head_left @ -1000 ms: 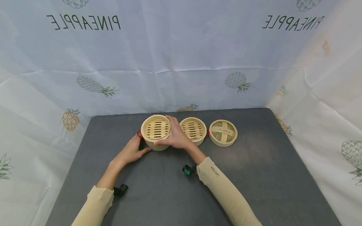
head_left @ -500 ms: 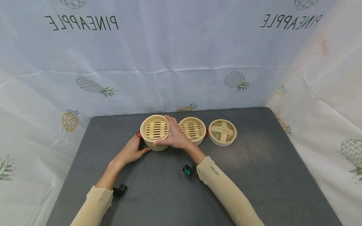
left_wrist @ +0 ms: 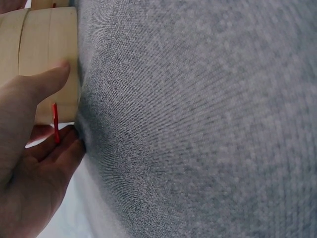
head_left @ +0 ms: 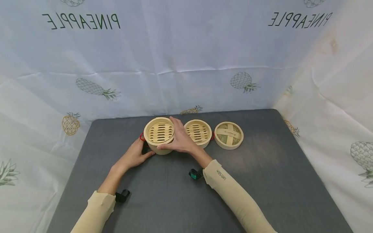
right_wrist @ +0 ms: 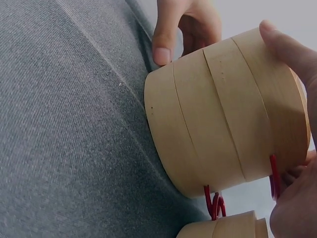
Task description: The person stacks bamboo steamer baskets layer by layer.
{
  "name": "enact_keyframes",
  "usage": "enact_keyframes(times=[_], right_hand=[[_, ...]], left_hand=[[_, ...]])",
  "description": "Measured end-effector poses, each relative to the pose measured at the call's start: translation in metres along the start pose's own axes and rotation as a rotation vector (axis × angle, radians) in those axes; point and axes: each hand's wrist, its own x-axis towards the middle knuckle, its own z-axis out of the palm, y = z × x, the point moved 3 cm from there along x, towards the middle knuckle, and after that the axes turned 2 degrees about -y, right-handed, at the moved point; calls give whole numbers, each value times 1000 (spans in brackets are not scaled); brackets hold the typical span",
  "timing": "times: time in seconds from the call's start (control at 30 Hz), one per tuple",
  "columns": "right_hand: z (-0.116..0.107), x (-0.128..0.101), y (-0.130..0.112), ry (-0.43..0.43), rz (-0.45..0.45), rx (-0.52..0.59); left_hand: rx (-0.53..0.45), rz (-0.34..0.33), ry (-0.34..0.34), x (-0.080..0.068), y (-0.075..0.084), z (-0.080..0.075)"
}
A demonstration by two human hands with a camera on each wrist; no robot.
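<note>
Two round bamboo steamer baskets are stacked at the left of the group in the head view, the slatted upper basket (head_left: pixel 160 130) resting on the lower basket (right_wrist: pixel 171 129). My right hand (head_left: pixel 181 139) grips the upper basket from its right side, thumb in front and fingers behind. Low on the left, my left hand (head_left: pixel 134 154) holds the lower basket, its thumb (left_wrist: pixel 49 83) against the wall and its other fingers around the side by a red loop handle (left_wrist: pixel 56 124). Part of the lower basket is hidden by the upper one and the hands.
Just right of the stack stands another slatted steamer basket (head_left: pixel 198 131) with a red loop. Beside it lies a woven bamboo lid (head_left: pixel 229 135) with crossed strips. All are on a dark grey table (head_left: pixel 163 194), backed by a pineapple-print cloth (head_left: pixel 175 48).
</note>
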Motion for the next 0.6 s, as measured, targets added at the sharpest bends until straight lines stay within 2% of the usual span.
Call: enact_keyframes(times=[0.07, 0.37, 0.53, 0.6], right_hand=[[-2, -1, 2, 1, -12, 11], [-8, -6, 8, -13, -38, -7], [-12, -9, 11, 0, -19, 11], [-14, -10, 12, 7, -15, 6]], left_hand=[[4, -32, -26, 1, 5, -2], [5, -35, -24, 0, 6, -2], [-12, -6, -7, -1, 5, -2], [-15, 20, 17, -1, -2, 1]])
